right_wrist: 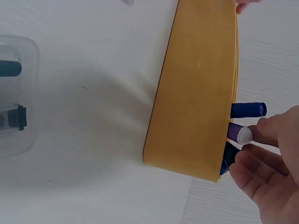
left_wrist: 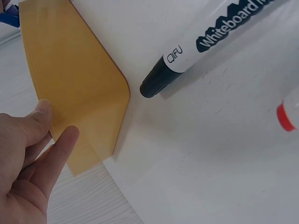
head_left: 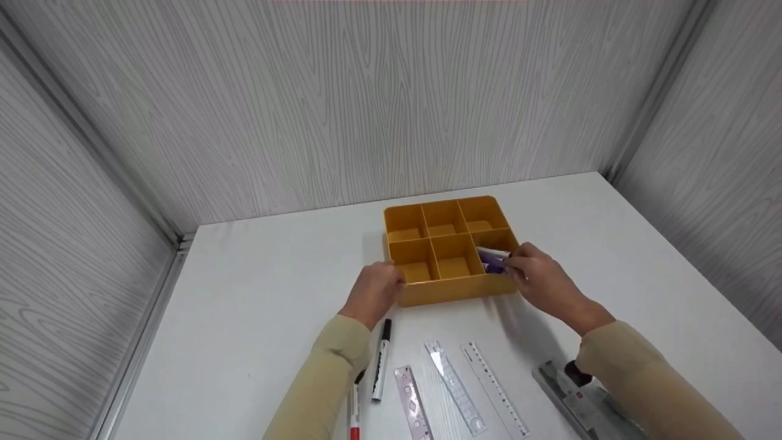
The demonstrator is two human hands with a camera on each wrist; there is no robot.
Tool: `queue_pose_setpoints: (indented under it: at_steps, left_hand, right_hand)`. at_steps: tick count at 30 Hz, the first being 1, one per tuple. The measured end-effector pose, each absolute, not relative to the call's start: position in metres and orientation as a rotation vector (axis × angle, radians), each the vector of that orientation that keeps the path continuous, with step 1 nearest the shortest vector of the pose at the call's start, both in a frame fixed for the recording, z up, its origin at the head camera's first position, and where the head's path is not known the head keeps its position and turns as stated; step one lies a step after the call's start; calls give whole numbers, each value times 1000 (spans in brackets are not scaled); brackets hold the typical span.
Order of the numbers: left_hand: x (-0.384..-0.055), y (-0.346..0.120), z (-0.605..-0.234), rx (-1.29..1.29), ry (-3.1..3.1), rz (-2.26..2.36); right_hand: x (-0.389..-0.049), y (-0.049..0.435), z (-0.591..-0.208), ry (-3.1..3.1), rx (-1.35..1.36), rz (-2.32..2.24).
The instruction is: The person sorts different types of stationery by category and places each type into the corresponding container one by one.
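Observation:
A yellow divided storage box (head_left: 458,286) stands on the white table. My left hand (head_left: 376,290) grips its near left corner, thumb and fingers over the rim; the left wrist view shows that hand (left_wrist: 32,154) at the box wall. At the near right compartment, my right hand (head_left: 544,278) pinches the end of a purple marker (right_wrist: 236,132). Around that marker, a blue marker (right_wrist: 247,110) and other dark-ended pens stick out above the rim in the right wrist view. The other compartments show bare floors.
Below the box lie a black-capped whiteboard marker (head_left: 381,360), a red-ended marker (head_left: 354,412), a pink ruler (head_left: 413,403) and two clear rulers, one (head_left: 455,388) beside the other (head_left: 495,391). A clear plastic case (head_left: 559,391) with items inside sits under the right forearm. Grey panels enclose the table.

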State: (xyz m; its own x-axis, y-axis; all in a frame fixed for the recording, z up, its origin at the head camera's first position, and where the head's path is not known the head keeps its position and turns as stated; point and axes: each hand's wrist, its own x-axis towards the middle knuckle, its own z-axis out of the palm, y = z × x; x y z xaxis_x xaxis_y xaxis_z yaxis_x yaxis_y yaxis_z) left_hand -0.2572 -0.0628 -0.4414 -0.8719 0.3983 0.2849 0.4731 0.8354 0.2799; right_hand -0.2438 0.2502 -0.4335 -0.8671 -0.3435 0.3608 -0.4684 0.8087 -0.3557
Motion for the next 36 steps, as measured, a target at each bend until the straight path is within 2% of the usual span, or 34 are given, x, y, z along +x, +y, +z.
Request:
queue_pose_setpoints:
  at_steps: [11,25,36]
  left_hand:
    - [-256,-63,-442,-675,-2785,-514]
    - [-256,-62,-444,-648,-2813,-538]
    - [-255,-60,-441,-608,-2844,-478]
  right_hand:
    - [-232,282,-431,-2661,443,703]
    - [-197,345,-440,-2632,312,654]
    - [-167,381,-463,-2758,130,663]
